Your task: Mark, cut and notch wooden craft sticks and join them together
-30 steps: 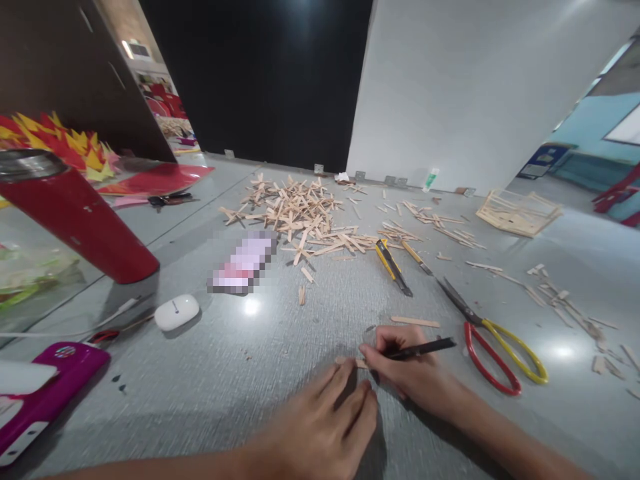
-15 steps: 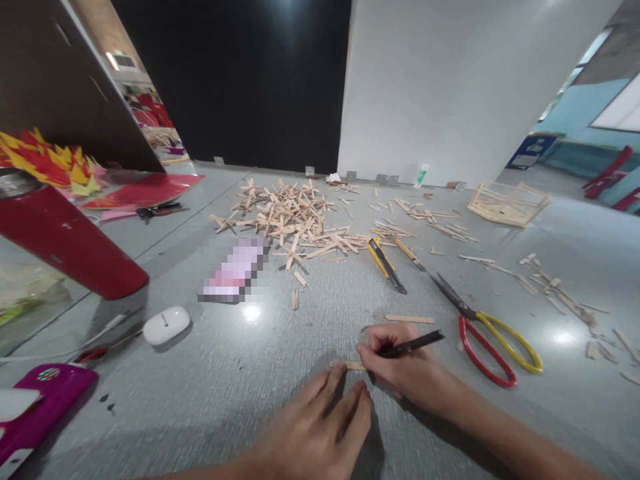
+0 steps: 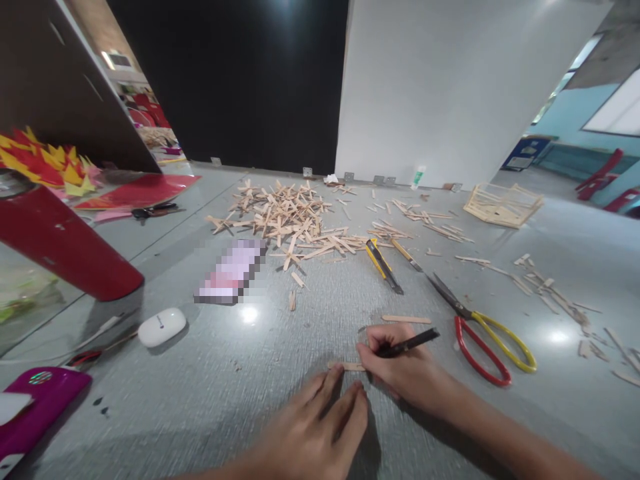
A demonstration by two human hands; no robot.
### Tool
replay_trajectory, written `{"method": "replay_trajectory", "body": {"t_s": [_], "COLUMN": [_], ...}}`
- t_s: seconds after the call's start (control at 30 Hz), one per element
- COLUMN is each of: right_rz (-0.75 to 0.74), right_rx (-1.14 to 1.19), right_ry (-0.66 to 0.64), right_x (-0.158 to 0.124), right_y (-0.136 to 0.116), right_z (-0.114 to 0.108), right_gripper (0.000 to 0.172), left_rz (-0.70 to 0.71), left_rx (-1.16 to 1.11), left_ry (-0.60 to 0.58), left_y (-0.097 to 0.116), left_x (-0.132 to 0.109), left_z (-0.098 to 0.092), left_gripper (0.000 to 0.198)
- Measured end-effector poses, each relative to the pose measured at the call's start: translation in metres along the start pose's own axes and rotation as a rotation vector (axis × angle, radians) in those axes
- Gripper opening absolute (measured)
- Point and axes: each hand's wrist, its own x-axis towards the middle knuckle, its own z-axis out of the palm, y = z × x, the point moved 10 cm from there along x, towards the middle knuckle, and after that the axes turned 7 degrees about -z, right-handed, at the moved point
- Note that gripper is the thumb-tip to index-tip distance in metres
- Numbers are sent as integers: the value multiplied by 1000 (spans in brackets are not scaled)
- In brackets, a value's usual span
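Note:
My left hand (image 3: 320,423) lies low on the grey table, its fingertips holding a small wooden craft stick (image 3: 354,367) down at the stick's left end. My right hand (image 3: 397,357) grips a black pen (image 3: 413,343), its fingers closed around it at the stick's right end. The pen's tip is hidden behind those fingers. Just beyond the right hand lies another craft stick (image 3: 406,319). Scissors (image 3: 467,313) with one red and one yellow handle rest open to the right. A yellow and black box cutter (image 3: 384,268) and a thin wooden-handled knife (image 3: 406,255) are farther back.
A heap of craft sticks (image 3: 280,210) spreads across the back, near a phone (image 3: 233,270). On the left are a white mouse (image 3: 162,327), a red flask (image 3: 75,247) and a purple device (image 3: 45,407). A small stick frame (image 3: 503,205) stands at the back right.
Both hands keep nearly the same pose on the craft stick, with the pen still in the right. The whole view has shifted slightly, moving most things a little left in it.

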Motion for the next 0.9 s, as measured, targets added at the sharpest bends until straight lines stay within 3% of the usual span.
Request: {"method": "replay_trajectory", "body": {"t_s": [0.73,0.9], "right_rz": [7,16], "right_rx": [-39,-36], "right_ry": [-42,-34], "right_x": [-4,-4], "right_y": [-7,-6], "right_z": [-2,-3], "right_gripper": [40,41], "left_rz": [-7,16], "left_rx": [-4,-7], "left_ry": [21,-37], "left_y": [0,1], "left_x": [3,2], "left_z": [-3,-1], "left_gripper": [32,32]}}
